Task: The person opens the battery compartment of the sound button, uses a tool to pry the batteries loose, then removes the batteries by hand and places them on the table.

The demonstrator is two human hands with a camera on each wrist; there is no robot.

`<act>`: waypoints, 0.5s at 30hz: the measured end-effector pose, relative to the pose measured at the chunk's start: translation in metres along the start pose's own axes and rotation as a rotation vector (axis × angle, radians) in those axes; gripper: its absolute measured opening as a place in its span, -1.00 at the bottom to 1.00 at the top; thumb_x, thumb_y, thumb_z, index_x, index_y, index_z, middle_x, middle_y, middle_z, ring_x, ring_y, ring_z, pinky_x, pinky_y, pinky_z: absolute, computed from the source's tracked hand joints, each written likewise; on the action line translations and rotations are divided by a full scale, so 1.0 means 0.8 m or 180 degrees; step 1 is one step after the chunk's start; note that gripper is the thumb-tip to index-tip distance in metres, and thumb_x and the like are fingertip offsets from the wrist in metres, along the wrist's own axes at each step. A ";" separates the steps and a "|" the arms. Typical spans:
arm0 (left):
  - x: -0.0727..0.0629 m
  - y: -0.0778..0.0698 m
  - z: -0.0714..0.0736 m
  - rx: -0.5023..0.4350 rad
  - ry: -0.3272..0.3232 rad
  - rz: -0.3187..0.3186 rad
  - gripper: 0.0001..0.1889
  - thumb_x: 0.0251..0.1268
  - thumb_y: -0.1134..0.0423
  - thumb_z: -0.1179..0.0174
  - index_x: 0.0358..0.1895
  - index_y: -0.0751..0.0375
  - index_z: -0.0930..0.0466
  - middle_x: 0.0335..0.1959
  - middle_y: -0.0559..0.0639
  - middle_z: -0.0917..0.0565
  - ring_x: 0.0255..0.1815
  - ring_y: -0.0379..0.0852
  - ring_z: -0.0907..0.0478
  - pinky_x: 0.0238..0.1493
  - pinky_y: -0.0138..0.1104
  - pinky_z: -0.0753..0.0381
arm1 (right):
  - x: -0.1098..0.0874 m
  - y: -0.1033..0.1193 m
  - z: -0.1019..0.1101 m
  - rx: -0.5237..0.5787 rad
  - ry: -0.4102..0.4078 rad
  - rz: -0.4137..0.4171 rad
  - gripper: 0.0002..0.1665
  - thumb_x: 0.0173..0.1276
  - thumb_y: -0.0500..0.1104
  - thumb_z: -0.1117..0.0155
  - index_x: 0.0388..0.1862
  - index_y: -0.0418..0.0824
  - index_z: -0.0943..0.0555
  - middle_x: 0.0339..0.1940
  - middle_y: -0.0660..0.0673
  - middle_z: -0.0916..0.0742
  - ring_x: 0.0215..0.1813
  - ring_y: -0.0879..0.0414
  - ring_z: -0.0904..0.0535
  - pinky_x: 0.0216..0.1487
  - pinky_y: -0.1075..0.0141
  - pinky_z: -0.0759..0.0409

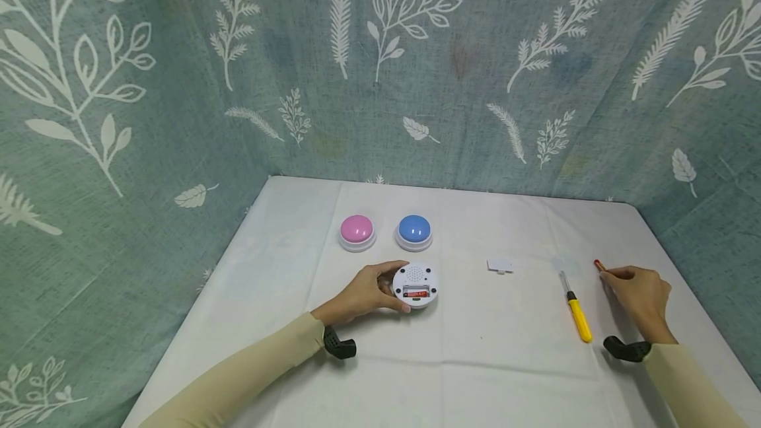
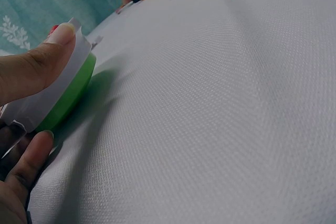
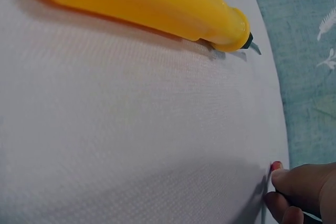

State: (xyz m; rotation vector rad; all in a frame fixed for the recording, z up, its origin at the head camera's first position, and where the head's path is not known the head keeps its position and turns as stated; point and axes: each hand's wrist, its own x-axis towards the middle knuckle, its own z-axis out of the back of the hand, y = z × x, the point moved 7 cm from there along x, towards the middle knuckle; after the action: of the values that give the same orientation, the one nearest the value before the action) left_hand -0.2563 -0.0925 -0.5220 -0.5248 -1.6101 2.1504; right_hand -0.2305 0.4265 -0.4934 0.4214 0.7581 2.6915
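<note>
On the left, my left hand (image 1: pixel 362 292) grips a round white push-button buzzer (image 1: pixel 415 274) by its side, thumb near the bottom edge. Its underside faces up, and its green dome (image 2: pixel 71 95) points down in the left wrist view. The battery compartment is uncovered, with a red battery (image 1: pixel 416 294) visible inside. Far to the right, my right hand (image 1: pixel 642 296) pinches a small red battery (image 1: pixel 598 265) between thumb and fingertips, low over the table. Most of that battery is hidden by the fingers. A small white battery cover (image 1: pixel 499 265) lies between the hands.
A yellow-handled screwdriver (image 1: pixel 579 319) lies just left of my right hand. Behind the held buzzer stand a pink-domed buzzer (image 1: pixel 357 229) and a blue-domed buzzer (image 1: pixel 414 229). Patterned green cloth (image 1: pixel 416 117) hangs along the back and sides of the white table (image 1: pixel 475 375).
</note>
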 end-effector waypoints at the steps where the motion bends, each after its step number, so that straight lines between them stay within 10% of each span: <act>1: 0.000 0.000 0.000 -0.0004 0.0007 -0.0011 -0.02 -0.14 0.17 -0.71 0.49 -0.08 -0.43 0.09 -0.06 -0.66 -0.17 -0.05 -0.67 -0.11 -0.33 -0.65 | 0.000 0.000 0.000 -0.0006 -0.0001 -0.0004 -0.62 0.42 -0.17 -0.35 -0.16 -0.57 -0.71 -0.25 -0.48 -0.75 -0.12 -0.39 -0.56 0.11 -0.27 -0.18; 15: 0.001 -0.001 0.001 0.0186 -0.0051 -0.0030 0.00 -0.16 0.13 -0.72 0.49 -0.01 -0.43 0.05 -0.10 -0.66 -0.26 -0.10 -0.62 -0.20 -0.36 -0.60 | 0.001 -0.005 -0.006 -0.0107 0.0220 -0.0277 -0.58 0.42 -0.14 -0.37 -0.14 -0.57 -0.70 -0.21 -0.50 -0.72 -0.10 -0.36 -0.50 -0.08 -0.15 -0.23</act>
State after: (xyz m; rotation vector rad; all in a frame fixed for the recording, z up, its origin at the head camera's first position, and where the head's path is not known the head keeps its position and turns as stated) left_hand -0.2575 -0.0927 -0.5212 -0.4822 -1.5497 2.1926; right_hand -0.2322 0.4279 -0.4993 0.2818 0.7318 2.6451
